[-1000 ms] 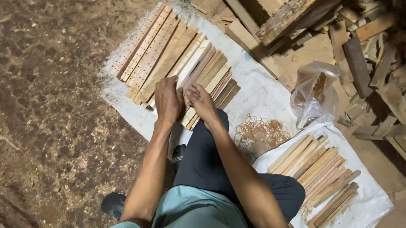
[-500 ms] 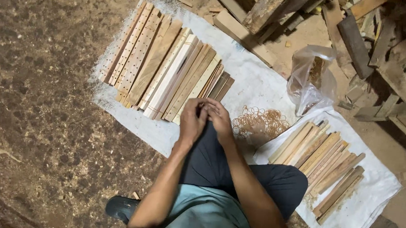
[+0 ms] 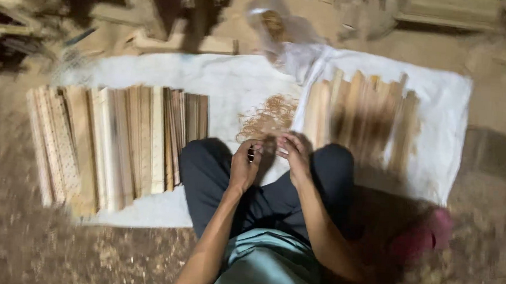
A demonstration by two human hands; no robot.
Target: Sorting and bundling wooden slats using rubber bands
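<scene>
I sit on the ground with both hands drawn together above my knees. My left hand (image 3: 243, 168) has its fingers curled and pinches a small dark thing (image 3: 251, 155); blur hides what it is. My right hand (image 3: 293, 156) is right beside it, fingers bent toward the left hand, and I cannot tell whether it holds anything. Just beyond the hands lies a small brownish heap (image 3: 269, 116) on a white cloth (image 3: 233, 79). A row of flat wooden strips (image 3: 118, 142) lies to my left, and a second row of strips (image 3: 360, 113) to my right.
A clear plastic bag (image 3: 278, 23) sits at the cloth's far edge. Rough wood offcuts and planks (image 3: 126, 11) are piled along the back. A pink sandal (image 3: 429, 234) lies at the right. Sawdust-strewn dirt floor (image 3: 36, 246) surrounds me.
My hands left the left row of strips and came together over my knees. The view swung round, so both rows now lie side by side across the frame.
</scene>
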